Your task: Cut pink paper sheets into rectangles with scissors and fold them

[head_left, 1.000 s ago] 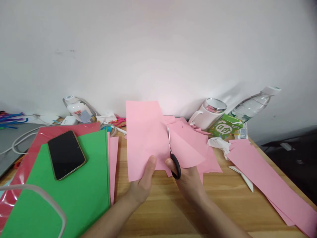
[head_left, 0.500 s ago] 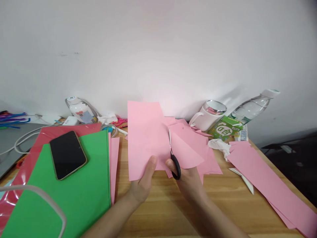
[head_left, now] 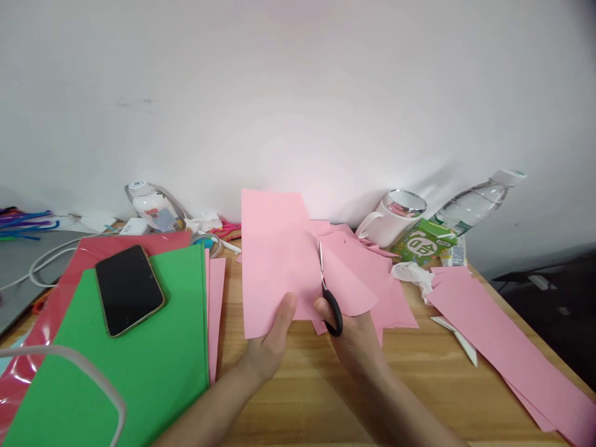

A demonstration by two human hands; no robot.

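A sheet of pink paper [head_left: 274, 261] is raised above the table, pinched near its lower edge by my left hand [head_left: 274, 335], thumb on top and fingers behind. My right hand [head_left: 356, 341] grips black-handled scissors [head_left: 332, 310], thumb through the near loop. The silver blades lie along a cut in the sheet and look closed or nearly so. To the right of the blades, the cut flap curls over my right hand and hides most of its fingers. Pink paper pieces [head_left: 395, 304] lie in a pile behind.
On the left, a phone [head_left: 130, 290] rests on green sheets [head_left: 139, 379]. A white bottle [head_left: 153, 208] stands behind. At right are a mug [head_left: 391, 217], a green box [head_left: 423, 242], a tilted water bottle [head_left: 479, 202], crumpled tissue [head_left: 414, 273] and long pink strips [head_left: 503, 341].
The view has shifted very slightly. The scissors and both hands stay almost in place on the sheet, and the curled flap's tip has drawn in a little to the left.
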